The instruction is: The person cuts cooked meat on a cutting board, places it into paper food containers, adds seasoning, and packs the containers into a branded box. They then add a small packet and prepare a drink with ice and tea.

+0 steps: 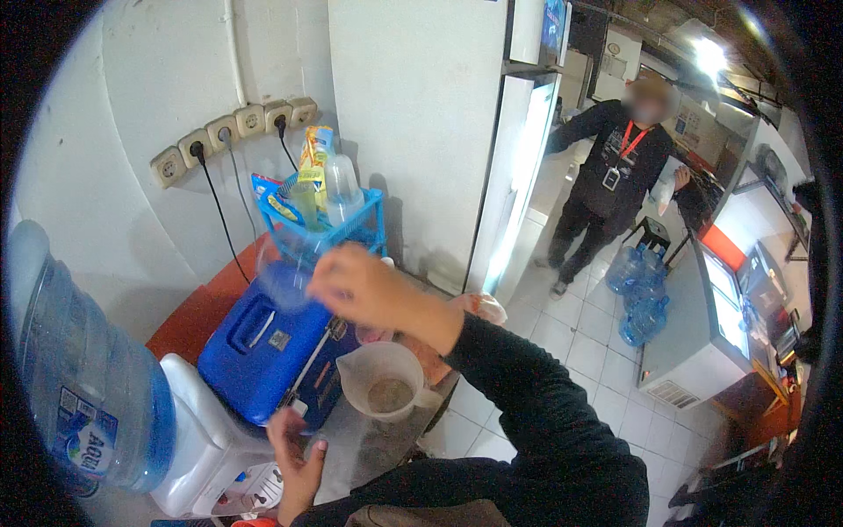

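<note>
My right hand (352, 286) is raised over a blue cooler box (260, 349). Its fingers are closed on a clear plastic container (284, 280), blurred so that its exact kind cannot be told. Low beside the cooler's front corner, my left hand (296, 454) has its thumb and fingers spread, and I see nothing held in it. A translucent plastic measuring jug (382, 382) stands upright on the table by the cooler, some contents at its bottom. Behind the cooler, a blue plastic rack (355, 221) carries packets and another translucent jug (342, 188).
A water dispenser (204, 441) with a large Aqua bottle (92, 388) stands at left. Power sockets (217, 135) with hanging cords line the wall. Beyond the refrigerator (514, 184), a person (612, 158) stands holding a bag. Several water bottles (639, 290) are on the tiled floor.
</note>
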`<state>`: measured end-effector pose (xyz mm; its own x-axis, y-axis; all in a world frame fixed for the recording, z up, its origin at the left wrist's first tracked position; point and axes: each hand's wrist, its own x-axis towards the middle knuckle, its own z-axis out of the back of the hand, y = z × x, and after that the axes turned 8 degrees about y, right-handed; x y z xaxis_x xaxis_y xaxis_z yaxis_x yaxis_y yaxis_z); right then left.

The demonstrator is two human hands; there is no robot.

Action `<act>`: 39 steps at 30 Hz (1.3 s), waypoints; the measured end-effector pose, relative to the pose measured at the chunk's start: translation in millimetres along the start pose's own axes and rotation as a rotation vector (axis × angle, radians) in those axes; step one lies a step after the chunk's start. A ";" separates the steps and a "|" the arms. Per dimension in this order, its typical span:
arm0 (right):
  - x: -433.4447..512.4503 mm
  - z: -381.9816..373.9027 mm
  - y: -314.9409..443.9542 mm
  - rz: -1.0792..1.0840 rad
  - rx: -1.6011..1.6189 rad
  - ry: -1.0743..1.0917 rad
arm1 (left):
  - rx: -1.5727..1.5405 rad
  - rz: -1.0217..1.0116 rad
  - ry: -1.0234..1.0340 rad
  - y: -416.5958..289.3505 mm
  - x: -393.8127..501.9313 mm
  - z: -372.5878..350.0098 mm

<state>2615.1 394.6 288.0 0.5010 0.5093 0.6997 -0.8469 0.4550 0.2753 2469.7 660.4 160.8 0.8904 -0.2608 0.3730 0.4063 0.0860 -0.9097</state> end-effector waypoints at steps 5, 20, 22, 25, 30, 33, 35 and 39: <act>-30.7 -41.7 82.4 0.187 0.200 0.419 | -0.239 0.041 -0.038 -12.2 16.3 16.8; -14.5 -73.1 -88.2 -0.058 -0.272 0.847 | -0.076 0.297 0.351 82.0 -26.3 27.5; -19.6 -79.8 -105.4 0.003 -0.179 0.793 | -0.158 0.320 0.252 89.5 -22.6 33.0; -23.8 -87.3 -111.0 0.032 -0.173 0.769 | -0.532 0.321 0.101 94.3 -24.2 41.1; -30.8 -95.7 -95.2 0.038 -0.269 0.691 | -0.448 0.231 -0.093 88.1 -27.6 49.4; -37.8 -101.1 -85.3 0.045 -0.286 0.576 | -0.360 0.229 -0.026 74.9 -34.6 51.0; -37.6 -103.4 -85.1 0.034 -0.299 0.493 | -0.384 0.248 -0.008 63.6 -44.4 47.9; -21.6 -106.9 -103.6 0.154 -0.391 0.474 | -0.455 0.299 -0.013 50.3 -57.5 45.3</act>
<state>2711.0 414.5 173.9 0.4787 0.8177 0.3196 -0.8329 0.5381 -0.1293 2448.2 723.3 101.9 0.9573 -0.2763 0.0853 0.0074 -0.2715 -0.9624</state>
